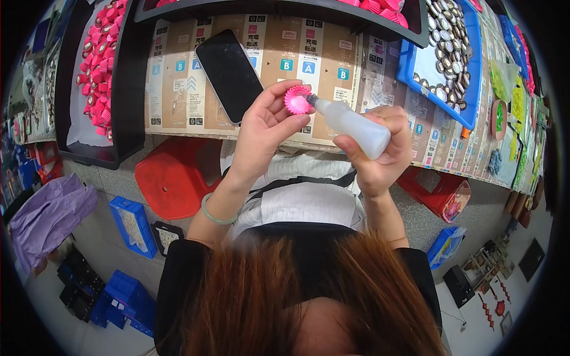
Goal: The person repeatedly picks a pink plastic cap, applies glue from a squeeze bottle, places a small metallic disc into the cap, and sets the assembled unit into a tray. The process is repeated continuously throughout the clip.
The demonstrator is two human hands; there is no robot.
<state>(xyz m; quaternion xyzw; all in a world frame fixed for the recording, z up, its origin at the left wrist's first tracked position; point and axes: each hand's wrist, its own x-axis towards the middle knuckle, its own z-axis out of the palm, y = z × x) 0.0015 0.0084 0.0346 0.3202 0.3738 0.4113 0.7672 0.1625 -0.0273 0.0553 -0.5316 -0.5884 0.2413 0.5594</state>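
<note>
My left hand pinches a small bright pink fluted cup, its hollow side facing up and toward the right. In my right hand is a translucent white squeeze bottle, tilted so its dark narrow nozzle points left. The nozzle tip is at the cup's right side, over its rim; whether it touches the inside I cannot tell. Both hands are above the near edge of the table. A black phone lies on the table just beyond my left hand.
Pink fluted pieces fill a black tray at left; another black tray is at the back. A blue tray at right holds round metal-rimmed pieces. Red stools stand below the table.
</note>
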